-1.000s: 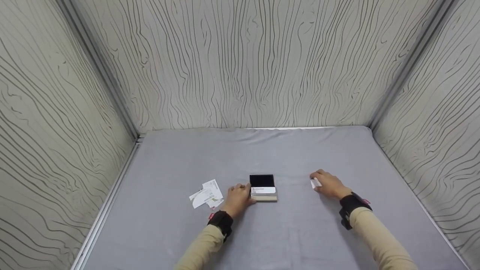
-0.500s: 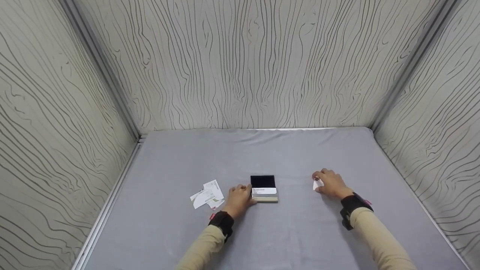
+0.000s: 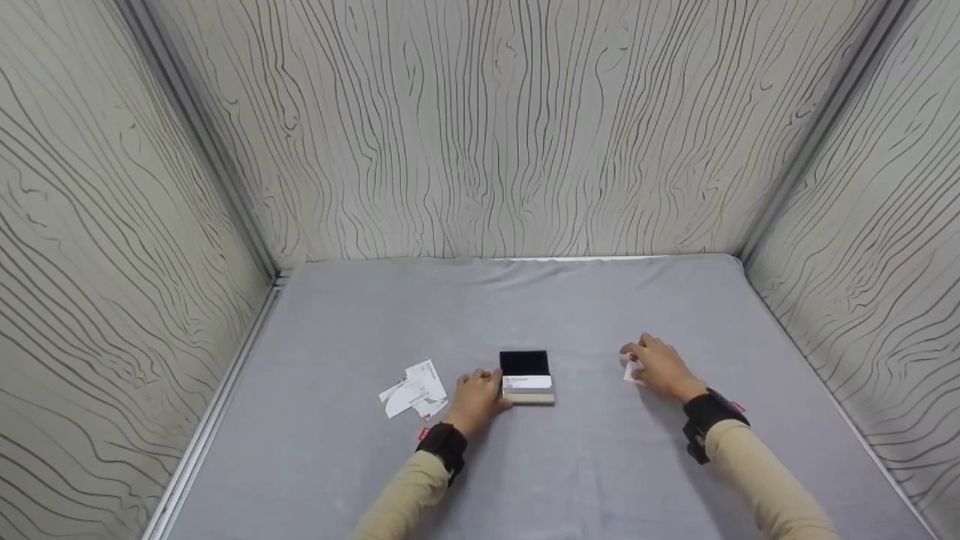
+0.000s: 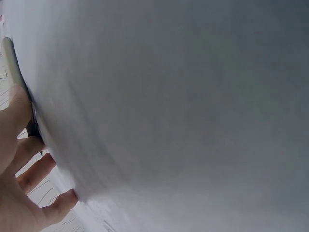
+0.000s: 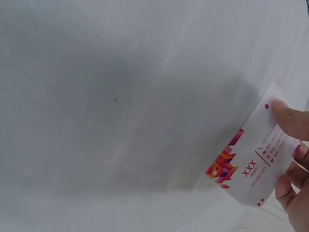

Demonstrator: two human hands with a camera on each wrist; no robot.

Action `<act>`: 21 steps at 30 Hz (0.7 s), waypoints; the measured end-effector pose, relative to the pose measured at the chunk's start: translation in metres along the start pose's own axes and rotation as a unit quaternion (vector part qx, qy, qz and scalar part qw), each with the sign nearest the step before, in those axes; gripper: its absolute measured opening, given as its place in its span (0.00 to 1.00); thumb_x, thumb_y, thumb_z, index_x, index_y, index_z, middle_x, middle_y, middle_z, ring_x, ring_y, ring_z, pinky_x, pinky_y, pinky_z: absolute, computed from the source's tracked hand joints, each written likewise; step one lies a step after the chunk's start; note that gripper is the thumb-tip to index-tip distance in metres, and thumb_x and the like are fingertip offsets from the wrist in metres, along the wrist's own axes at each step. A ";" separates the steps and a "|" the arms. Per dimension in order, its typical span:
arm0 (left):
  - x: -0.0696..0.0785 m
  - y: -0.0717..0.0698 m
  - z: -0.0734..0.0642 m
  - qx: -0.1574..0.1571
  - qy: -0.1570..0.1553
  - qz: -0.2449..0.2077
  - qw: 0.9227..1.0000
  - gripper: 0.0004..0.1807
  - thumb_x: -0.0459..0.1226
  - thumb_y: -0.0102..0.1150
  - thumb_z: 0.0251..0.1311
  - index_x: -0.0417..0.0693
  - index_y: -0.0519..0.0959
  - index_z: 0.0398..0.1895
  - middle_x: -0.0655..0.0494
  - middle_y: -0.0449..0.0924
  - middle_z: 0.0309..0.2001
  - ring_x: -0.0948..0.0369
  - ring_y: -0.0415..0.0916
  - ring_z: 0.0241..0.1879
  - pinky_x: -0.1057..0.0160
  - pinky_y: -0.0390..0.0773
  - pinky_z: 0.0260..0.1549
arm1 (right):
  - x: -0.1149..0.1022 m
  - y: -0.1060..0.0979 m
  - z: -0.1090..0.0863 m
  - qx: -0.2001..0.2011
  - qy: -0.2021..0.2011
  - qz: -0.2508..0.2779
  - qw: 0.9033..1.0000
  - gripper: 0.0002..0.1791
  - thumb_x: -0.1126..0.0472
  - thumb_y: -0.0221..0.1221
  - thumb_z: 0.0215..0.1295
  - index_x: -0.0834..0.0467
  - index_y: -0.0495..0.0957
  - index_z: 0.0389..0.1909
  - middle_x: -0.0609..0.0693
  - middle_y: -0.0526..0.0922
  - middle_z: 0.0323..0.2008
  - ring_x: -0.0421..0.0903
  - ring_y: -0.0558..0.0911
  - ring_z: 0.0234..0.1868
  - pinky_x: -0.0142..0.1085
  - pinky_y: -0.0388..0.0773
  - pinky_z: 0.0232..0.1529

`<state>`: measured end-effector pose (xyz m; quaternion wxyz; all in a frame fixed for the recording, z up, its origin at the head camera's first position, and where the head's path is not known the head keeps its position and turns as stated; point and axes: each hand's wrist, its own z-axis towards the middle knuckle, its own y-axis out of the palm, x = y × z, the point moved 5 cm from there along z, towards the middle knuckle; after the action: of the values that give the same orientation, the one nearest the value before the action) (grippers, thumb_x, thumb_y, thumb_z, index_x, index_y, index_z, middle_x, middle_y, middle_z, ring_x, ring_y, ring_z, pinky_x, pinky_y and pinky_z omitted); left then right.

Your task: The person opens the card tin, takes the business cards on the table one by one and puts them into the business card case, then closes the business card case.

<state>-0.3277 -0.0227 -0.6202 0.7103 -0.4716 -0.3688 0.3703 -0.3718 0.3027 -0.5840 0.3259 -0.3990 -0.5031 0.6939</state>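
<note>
My left hand [image 3: 475, 399] grips the left side of an open business card case [image 3: 529, 400], its thumb by the near corner. The case has a dark lid standing open at the back and a cream front edge. A white card [image 3: 527, 382] sits in it. In the left wrist view the thumb [image 4: 18, 107] lies on the case's pale edge. Off to the right, my right hand [image 3: 661, 370] pinches a business card [image 5: 253, 164] with red, orange and purple print. The right wrist view shows the thumb on the card's face and fingers behind it.
Several loose business cards [image 3: 414, 390] lie overlapping on the grey cloth [image 3: 570, 465], left of my left hand. Pale panels with a wood-grain pattern [image 3: 495, 135] stand at the back and both sides of the table.
My right hand has shifted its fingers slightly and turned the card, so more of its printed face shows. The left hand and the case stay in place.
</note>
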 end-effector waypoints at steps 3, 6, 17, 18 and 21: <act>0.001 -0.001 -0.001 0.001 0.002 0.002 1.000 0.31 0.50 0.69 0.54 0.40 0.77 0.55 0.48 0.84 0.44 0.52 0.78 0.47 0.50 0.74 0.44 | -0.006 -0.005 -0.002 0.004 -0.029 0.000 1.000 0.14 0.77 0.65 0.53 0.63 0.81 0.41 0.54 0.76 0.31 0.56 0.78 0.34 0.51 0.75 0.38; 0.002 -0.002 0.000 -0.003 0.000 0.001 1.000 0.30 0.50 0.70 0.55 0.40 0.77 0.55 0.47 0.84 0.44 0.51 0.78 0.48 0.50 0.75 0.44 | -0.010 -0.009 -0.002 0.003 -0.042 0.005 0.999 0.12 0.79 0.62 0.53 0.63 0.81 0.36 0.56 0.80 0.31 0.58 0.81 0.35 0.52 0.77 0.39; 0.002 -0.003 -0.001 -0.002 0.000 0.001 1.000 0.30 0.50 0.70 0.54 0.39 0.78 0.54 0.47 0.84 0.44 0.51 0.78 0.47 0.50 0.74 0.45 | -0.034 -0.024 0.004 0.010 -0.066 0.036 0.997 0.18 0.82 0.59 0.55 0.65 0.80 0.45 0.56 0.79 0.33 0.55 0.80 0.35 0.50 0.78 0.38; 0.002 -0.002 -0.001 -0.002 -0.001 0.000 1.000 0.30 0.50 0.70 0.54 0.39 0.78 0.54 0.47 0.84 0.44 0.51 0.78 0.48 0.50 0.74 0.46 | -0.037 -0.026 0.005 0.014 -0.072 0.038 0.997 0.19 0.82 0.59 0.55 0.65 0.80 0.47 0.56 0.77 0.34 0.53 0.79 0.34 0.50 0.78 0.37; 0.002 0.000 0.000 -0.005 -0.005 -0.005 1.000 0.30 0.50 0.69 0.55 0.40 0.78 0.55 0.47 0.84 0.44 0.51 0.78 0.48 0.49 0.74 0.46 | -0.046 -0.027 0.006 0.025 -0.088 0.034 0.995 0.22 0.82 0.59 0.55 0.66 0.79 0.52 0.55 0.74 0.34 0.49 0.76 0.32 0.47 0.77 0.35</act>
<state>-0.3265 -0.0210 -0.6195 0.7075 -0.4717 -0.3767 0.3676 -0.3539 0.2688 -0.5468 0.2668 -0.3451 -0.4983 0.7493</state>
